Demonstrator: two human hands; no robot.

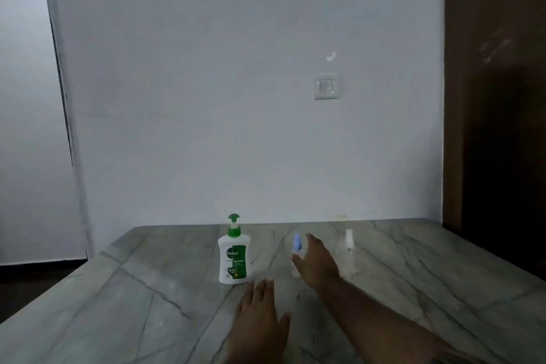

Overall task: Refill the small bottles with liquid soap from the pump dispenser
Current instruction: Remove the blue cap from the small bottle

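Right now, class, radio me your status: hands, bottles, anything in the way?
Left hand open, low over table. Right hand open at blue-capped bottle, not gripping. White-capped bottle and pump dispenser upright, untouched. Path clear.

Straight ahead of me, at twelve o'clock, a plain pale grey wall (206, 83) fills most of what I see, dimly and evenly lit. At about one o'clock a white switch plate (326, 86) sits on it, with a small white fleck (331, 56) just above. At three o'clock a dark brown wooden panel (496, 97) stands tall, its lower part in shadow. At nine o'clock a second wall (26, 127) meets the first at a corner marked by a dark line (62, 91), with a dark floor strip (38, 269) below. The desk (118, 304) under me is grey-green and stone-like, crossed by dark veins.
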